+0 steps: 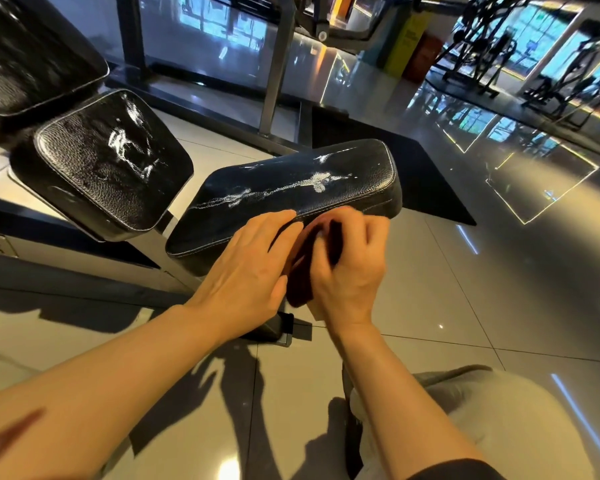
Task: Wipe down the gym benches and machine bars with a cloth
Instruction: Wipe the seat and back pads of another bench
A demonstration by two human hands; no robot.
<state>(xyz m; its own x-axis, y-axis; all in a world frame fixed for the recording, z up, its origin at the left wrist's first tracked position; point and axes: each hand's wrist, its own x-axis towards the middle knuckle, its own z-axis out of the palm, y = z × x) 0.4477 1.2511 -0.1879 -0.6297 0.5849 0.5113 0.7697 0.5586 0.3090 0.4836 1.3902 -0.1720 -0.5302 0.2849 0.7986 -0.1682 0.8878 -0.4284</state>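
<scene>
A black leather bench seat pad (291, 174) lies in the middle, streaked with white foam. A second black pad (97, 161) with white foam smears tilts up to its left, and part of a third pad (32, 53) shows at the top left. A dark reddish-brown cloth (302, 271) is between my hands at the seat pad's near edge. My right hand (350, 268) grips the cloth with curled fingers. My left hand (253, 268) lies flat with straight fingers on the pad's near side, touching the cloth's left edge.
Shiny grey floor tiles surround the bench. A dark steel machine frame (274, 71) stands behind it on a black mat (413, 174). Exercise machines (482, 50) stand at the far right. My knee in light trousers (482, 417) is at the lower right.
</scene>
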